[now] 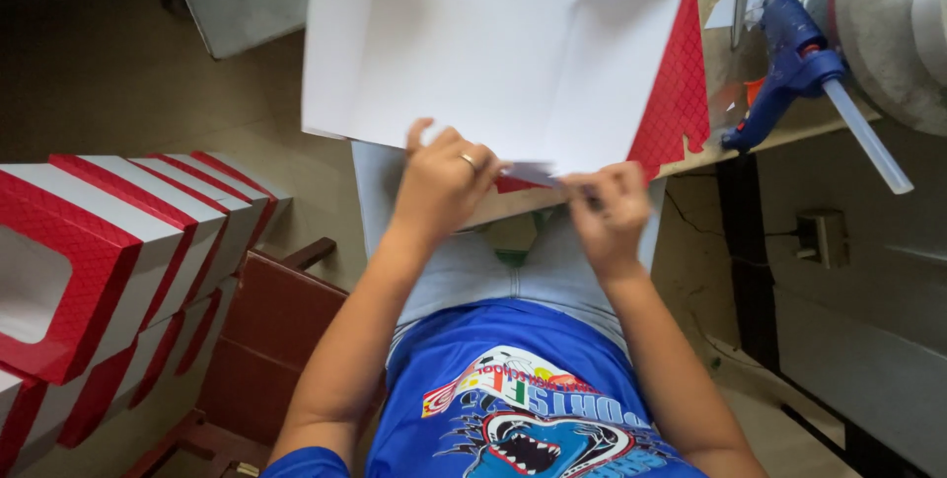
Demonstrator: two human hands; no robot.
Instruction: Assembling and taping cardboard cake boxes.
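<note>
Pinching the near edge of a white-and-red cardboard sheet, left hand and right hand grip closed; its long axis runs along the table edge.

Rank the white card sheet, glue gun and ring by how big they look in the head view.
1. White card sheet, by far the largest.
2. Glue gun, though it lies farther off than the hands, so nearness may skew it.
3. Ring on the left hand, smallest.
</note>
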